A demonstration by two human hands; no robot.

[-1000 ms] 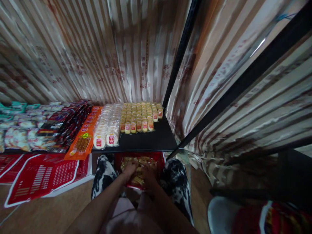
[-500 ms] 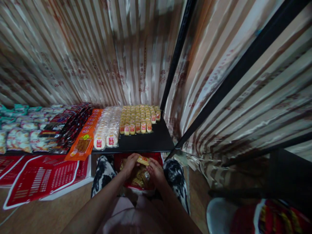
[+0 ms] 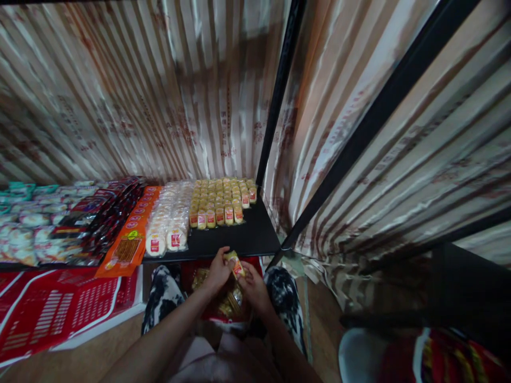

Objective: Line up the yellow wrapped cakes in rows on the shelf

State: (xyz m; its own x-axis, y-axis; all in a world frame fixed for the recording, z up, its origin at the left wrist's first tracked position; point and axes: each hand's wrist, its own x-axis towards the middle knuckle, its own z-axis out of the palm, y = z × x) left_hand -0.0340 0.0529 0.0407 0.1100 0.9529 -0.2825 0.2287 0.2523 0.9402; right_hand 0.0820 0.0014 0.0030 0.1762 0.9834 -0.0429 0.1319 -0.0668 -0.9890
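Note:
Between my two hands is a small yellow snack packet (image 3: pixel 236 265) with a red label, tilted lengthwise. My left hand (image 3: pixel 219 270) pinches its left side, and my right hand (image 3: pixel 251 282) has its fingers closed on the right side. Below them, between my knees, a red bag (image 3: pixel 190 267) holds several more yellow-wrapped packets (image 3: pixel 229 304). Just ahead on the black shelf (image 3: pixel 255 234) stand rows of matching yellow packets (image 3: pixel 219 205), their red labels facing me.
Left along the shelf lie round white wrapped crackers (image 3: pixel 165 226), an orange snack bag (image 3: pixel 125 242), dark packets (image 3: pixel 101 207) and white packs (image 3: pixel 51 244). Red baskets (image 3: pixel 80 303) sit below left. A black post (image 3: pixel 275 106) rises at the shelf's back corner. A white stool (image 3: pixel 355 351) is lower right.
The yellow packet has turned from nearly level to steeply tilted, its red label now facing up. Both hands have shifted their hold. The view has moved slightly, so the shelf appears lower and further left.

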